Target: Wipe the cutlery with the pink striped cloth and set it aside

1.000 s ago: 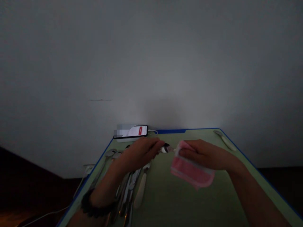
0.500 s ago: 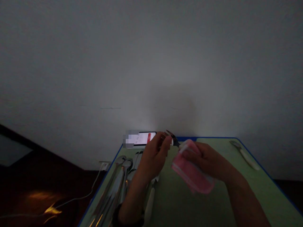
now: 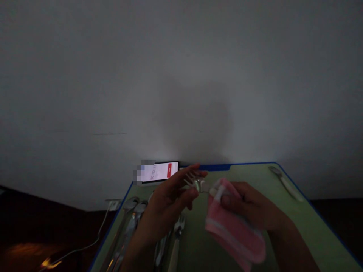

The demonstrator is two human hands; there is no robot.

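Pink, white-banded cloth (image 3: 236, 236) and pale-handled metal fork (image 3: 200, 185): press firmly together above the green surface (image 3: 255, 173), right grip (image 3: 251, 207) clamped on both, left grip (image 3: 167, 204) apart around the tines (image 3: 190, 179).

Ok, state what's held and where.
Right hand: pale-handled silver metal fork, gripped by its handle through a pink-and-white cloth. Left hand: at the tines; hold unclear.

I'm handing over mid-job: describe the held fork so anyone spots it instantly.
Find the blue-edged green table, then the pink cloth in the right hand. The fork sticks out of that cloth, metal tines toward the left hand. Unlike the white-handled fork lying on the table, it is held aloft.
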